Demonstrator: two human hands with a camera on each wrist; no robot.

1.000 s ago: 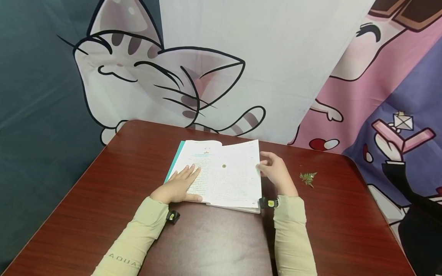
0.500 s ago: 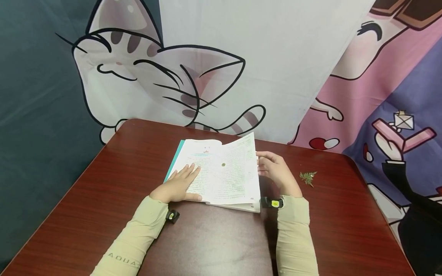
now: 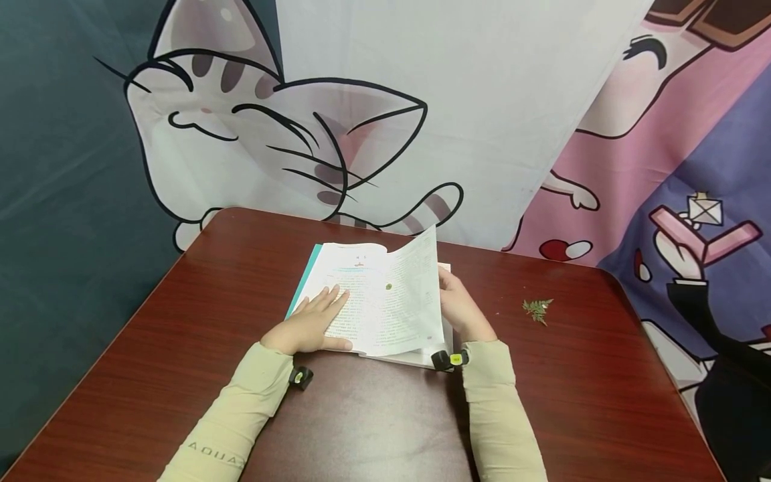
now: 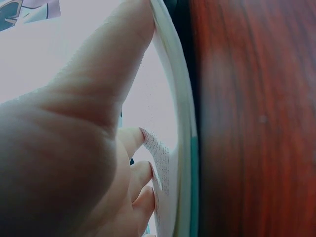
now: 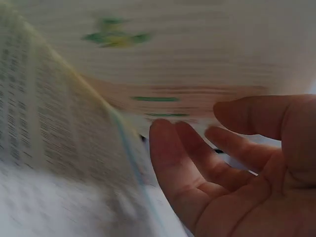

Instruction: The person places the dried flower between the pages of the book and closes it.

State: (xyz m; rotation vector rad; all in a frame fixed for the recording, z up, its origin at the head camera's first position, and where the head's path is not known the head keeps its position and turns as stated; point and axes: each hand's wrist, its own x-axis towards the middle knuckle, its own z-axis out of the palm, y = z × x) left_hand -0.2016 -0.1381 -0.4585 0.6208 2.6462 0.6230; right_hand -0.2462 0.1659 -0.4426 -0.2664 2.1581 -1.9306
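Note:
An open book (image 3: 352, 321) with a teal cover edge lies on the table. My left hand (image 3: 310, 326) rests flat on its left page, fingers spread; in the left wrist view the thumb lies along the lower edge. A right-hand page (image 3: 415, 301) stands lifted and curves toward the left. My right hand (image 3: 462, 309) is behind that page, over the book's right side, its fingertips partly hidden. The right wrist view shows its thumb and loosely bent fingers (image 5: 170, 153) apart, pinching nothing. A small round green spot (image 3: 388, 286) shows on the lifted page; printed or lying there, I cannot tell.
A green fern-like leaf (image 3: 537, 310) lies on the reddish-brown table (image 3: 578, 375), right of the book. Behind the table hangs a cloth (image 3: 482, 120) with cartoon figures. A dark shape (image 3: 731, 415) stands beyond the right edge.
The right-hand page has risen and curved leftward. My right hand first moved slightly right from the page edge, then left behind the page. My left hand has stayed in place.

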